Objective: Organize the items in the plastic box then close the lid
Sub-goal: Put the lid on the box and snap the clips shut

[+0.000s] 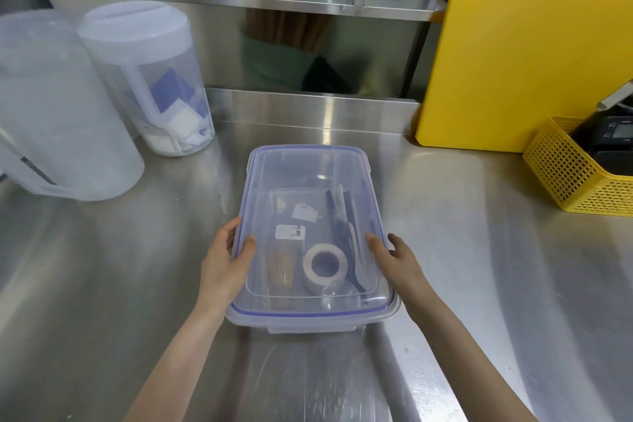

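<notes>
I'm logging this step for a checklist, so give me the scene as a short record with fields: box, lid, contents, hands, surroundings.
box: clear plastic box on a steel counter
lid: clear lid with blue seal lying on top; whether the latches are fastened cannot be told
contents: tape roll, dark utensils, white labels
left hand: left hand holds the lid's left edge
right hand: right hand holds the lid's right edge
surroundings: two plastic pitchers, yellow cutting board, yellow basket
</notes>
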The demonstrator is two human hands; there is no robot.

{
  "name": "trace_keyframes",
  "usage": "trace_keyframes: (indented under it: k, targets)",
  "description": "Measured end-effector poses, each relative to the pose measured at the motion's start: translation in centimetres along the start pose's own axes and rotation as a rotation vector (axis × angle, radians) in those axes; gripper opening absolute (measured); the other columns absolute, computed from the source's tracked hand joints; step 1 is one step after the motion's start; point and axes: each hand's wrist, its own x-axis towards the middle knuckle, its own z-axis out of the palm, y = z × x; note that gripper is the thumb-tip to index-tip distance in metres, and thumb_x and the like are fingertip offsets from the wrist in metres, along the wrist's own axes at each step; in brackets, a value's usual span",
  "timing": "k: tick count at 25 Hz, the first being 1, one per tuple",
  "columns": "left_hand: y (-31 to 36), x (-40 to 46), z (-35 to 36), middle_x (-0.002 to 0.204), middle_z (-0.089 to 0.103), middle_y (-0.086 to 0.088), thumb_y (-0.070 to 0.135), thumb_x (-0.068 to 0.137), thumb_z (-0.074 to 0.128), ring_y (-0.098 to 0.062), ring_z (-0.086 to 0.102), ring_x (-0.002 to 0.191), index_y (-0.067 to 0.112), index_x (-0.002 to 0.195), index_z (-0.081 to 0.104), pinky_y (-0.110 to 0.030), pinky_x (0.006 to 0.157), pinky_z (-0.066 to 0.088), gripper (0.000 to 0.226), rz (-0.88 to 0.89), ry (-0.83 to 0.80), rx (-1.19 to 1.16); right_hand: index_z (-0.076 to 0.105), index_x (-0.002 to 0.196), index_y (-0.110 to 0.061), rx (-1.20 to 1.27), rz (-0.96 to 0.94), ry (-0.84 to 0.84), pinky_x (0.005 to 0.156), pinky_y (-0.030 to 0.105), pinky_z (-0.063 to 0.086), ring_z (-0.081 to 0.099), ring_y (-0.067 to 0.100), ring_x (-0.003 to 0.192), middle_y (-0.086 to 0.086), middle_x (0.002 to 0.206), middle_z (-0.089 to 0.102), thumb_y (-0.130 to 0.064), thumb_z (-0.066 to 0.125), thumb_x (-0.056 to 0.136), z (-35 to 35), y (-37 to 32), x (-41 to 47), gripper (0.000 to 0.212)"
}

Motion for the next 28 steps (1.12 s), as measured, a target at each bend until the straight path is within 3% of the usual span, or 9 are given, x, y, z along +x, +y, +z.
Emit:
trace_keyframes:
  k: [3, 7, 10, 12, 15, 20, 22, 25, 28]
  targets:
    - [-0.1, 0.0, 0.0, 0.132, 0.055, -0.006, 0.014, 0.09, 0.052, -0.022, 0.052, 0.119, 0.014, 0.131, 0.046, -0.034, 0.102, 0.039, 0.041, -0.004, -0.005, -0.001, 0.037, 0.135, -0.003, -0.003, -0.115, 0.137, 0.08, 0.028, 0.044, 0.051, 0.019, 0.092, 0.01, 0.115, 0.054, -0.03, 0.057, 0.089, 0.1, 0.0, -0.2, 0.057]
    - [-0.2, 0.0, 0.0, 0.132, 0.055, -0.006, 0.017, 0.09, 0.052, -0.024, 0.053, 0.12, 0.015, 0.131, 0.046, -0.039, 0.105, 0.04, 0.042, -0.01, -0.01, -0.008, 0.05, 0.125, -0.008, -0.124, -0.261, 0.213, 0.074, 0.016, 0.046, 0.051, 0.016, 0.088, 0.008, 0.116, 0.056, -0.029, 0.055, 0.09, 0.7, 0.5, 0.0, 0.041]
    - [-0.3, 0.1, 0.0, 0.132, 0.055, -0.006, 0.016, 0.09, 0.052, -0.024, 0.053, 0.12, 0.015, 0.131, 0.046, -0.037, 0.104, 0.04, 0.042, -0.011, -0.006, -0.022, 0.05, 0.125, -0.006, -0.171, -0.317, 0.217, 0.06, 0.004, 0.037, 0.051, 0.015, 0.084, 0.01, 0.114, 0.062, -0.026, 0.048, 0.094, 1.0, 0.7, 0.1, 0.037]
    - [-0.4, 0.2, 0.0, 0.132, 0.055, -0.007, 0.015, 0.09, 0.052, -0.024, 0.053, 0.12, 0.015, 0.131, 0.046, -0.035, 0.103, 0.04, 0.042, -0.015, -0.008, -0.032, 0.051, 0.125, -0.006, -0.217, -0.349, 0.243, 0.06, 0.002, 0.035, 0.051, 0.014, 0.082, 0.01, 0.116, 0.064, -0.026, 0.046, 0.095, 1.0, 0.7, 0.1, 0.036]
    - [-0.5, 0.2, 0.1, 0.133, 0.054, -0.006, 0.016, 0.09, 0.052, -0.024, 0.052, 0.122, 0.017, 0.133, 0.044, -0.036, 0.105, 0.04, 0.044, -0.03, -0.009, -0.045, 0.051, 0.126, -0.007, -0.238, -0.37, 0.256, 0.067, 0.012, 0.043, 0.051, 0.013, 0.082, 0.011, 0.118, 0.065, -0.025, 0.045, 0.095, 1.1, 0.6, 0.1, 0.036]
    - [-0.6, 0.3, 0.0, 0.15, 0.036, -0.008, 0.035, 0.09, 0.05, -0.027, 0.041, 0.134, 0.018, 0.147, 0.016, -0.041, 0.112, 0.033, 0.069, -0.233, -0.064, -0.061, 0.049, 0.129, -0.008, -0.23, -0.388, 0.262, 0.075, 0.018, 0.042, 0.05, 0.012, 0.083, 0.01, 0.119, 0.064, -0.025, 0.044, 0.096, 1.1, 0.7, -0.1, 0.037]
    - [-0.7, 0.4, 0.1, 0.148, 0.039, -0.009, 0.037, 0.087, 0.053, -0.029, 0.044, 0.131, 0.016, 0.147, 0.014, -0.044, 0.111, 0.035, 0.075, -0.243, -0.021, -0.075, 0.048, 0.13, -0.008, -0.225, -0.386, 0.256, 0.076, 0.019, 0.041, 0.05, 0.011, 0.085, 0.01, 0.121, 0.063, -0.026, 0.043, 0.096, 1.2, 0.6, -0.2, 0.038]
    - [-0.8, 0.2, 0.1, 0.134, 0.047, -0.01, 0.034, 0.084, 0.059, -0.029, 0.052, 0.119, 0.013, 0.144, 0.024, -0.046, 0.103, 0.043, 0.072, -0.158, 0.063, -0.01, 0.047, 0.13, -0.008, -0.223, -0.385, 0.248, 0.076, 0.018, 0.04, 0.049, 0.011, 0.086, 0.009, 0.123, 0.062, -0.026, 0.043, 0.096, 1.2, 0.6, -0.2, 0.038]
    - [-0.9, 0.2, 0.1, 0.117, 0.058, -0.018, 0.033, 0.083, 0.059, -0.032, 0.061, 0.1, 0.009, 0.121, 0.054, -0.046, 0.09, 0.05, 0.045, -0.066, 0.072, 0.044, 0.046, 0.132, -0.009, -0.216, -0.379, 0.25, 0.079, 0.019, 0.042, 0.049, 0.01, 0.088, 0.009, 0.125, 0.061, -0.026, 0.043, 0.096, 1.2, 0.6, -0.3, 0.04]
